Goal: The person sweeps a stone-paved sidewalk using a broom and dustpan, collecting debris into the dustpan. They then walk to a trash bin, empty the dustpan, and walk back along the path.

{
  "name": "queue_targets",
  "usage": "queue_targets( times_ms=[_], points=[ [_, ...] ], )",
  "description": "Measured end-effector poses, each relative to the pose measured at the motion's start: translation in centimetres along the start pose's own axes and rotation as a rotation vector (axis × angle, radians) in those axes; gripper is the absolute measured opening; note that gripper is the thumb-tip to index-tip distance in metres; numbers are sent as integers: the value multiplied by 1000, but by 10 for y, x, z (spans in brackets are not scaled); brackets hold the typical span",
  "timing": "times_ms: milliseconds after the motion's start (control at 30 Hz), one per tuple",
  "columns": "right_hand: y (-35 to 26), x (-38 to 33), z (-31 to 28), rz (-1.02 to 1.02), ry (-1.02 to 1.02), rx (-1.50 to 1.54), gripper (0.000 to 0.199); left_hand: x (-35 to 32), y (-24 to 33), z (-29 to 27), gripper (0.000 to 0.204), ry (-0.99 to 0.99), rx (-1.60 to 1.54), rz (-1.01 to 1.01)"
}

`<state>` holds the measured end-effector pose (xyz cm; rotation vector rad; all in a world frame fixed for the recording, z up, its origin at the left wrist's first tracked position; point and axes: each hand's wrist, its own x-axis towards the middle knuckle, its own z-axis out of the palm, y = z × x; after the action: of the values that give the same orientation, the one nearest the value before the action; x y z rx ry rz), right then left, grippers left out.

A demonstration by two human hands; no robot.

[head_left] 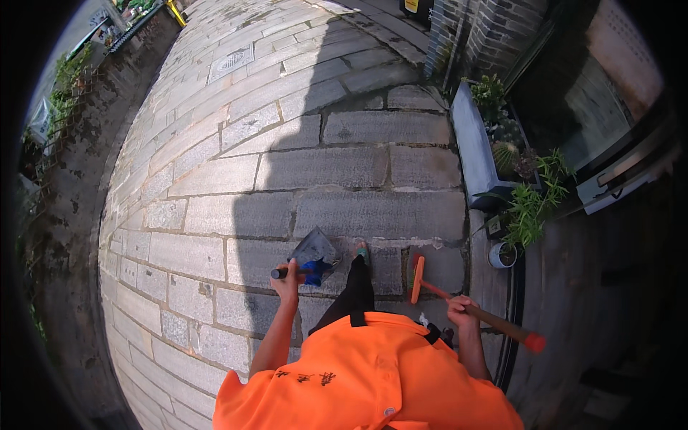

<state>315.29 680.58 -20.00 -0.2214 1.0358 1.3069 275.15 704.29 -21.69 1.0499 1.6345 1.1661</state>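
Note:
My left hand is closed round the dark handle of a long-handled dustpan. Its grey pan is low over the paving, left of my forward foot. Something bright blue shows by the near part of the pan; I cannot make out whether it lies inside or belongs to the dustpan. On the other side, my right hand grips the stick of a broom with a narrow orange head. The broom's brown handle slants back past my hand to a red end. Its head is low over the ground, right of my foot.
Stone slabs pave the lane, part sunlit and part in shadow. Along the right side stand a long grey planter with cacti, a small white flowerpot and a dark doorway. A low wall with plants borders the left.

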Motion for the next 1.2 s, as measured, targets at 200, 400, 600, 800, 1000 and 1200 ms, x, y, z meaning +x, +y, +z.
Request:
queue_targets(
  times_ms=[200, 400, 600, 800, 1000, 1200],
  points=[
    [2, 99, 104, -69, 3, 22, 9, 131, 33, 92, 27, -62, -96, -160],
    [22, 186, 234, -69, 4, 86, 13, 263, 86, 179, 29, -83, -125, -163],
    [6, 320, 377, -83, 39, 69, 13, 397, 112, 275, 28, -60, -127, -144],
    [7, 442, 543, -94, 1, -2, 12, 523, 173, 358, 27, 0, -124, -102],
    [4, 548, 687, 54, -114, -122, 37, 648, 213, 451, 29, 31, -150, -98],
    [8, 667, 817, -34, -56, -148, 42, 808, 231, 552, 29, 40, -106, -89]
  ],
)
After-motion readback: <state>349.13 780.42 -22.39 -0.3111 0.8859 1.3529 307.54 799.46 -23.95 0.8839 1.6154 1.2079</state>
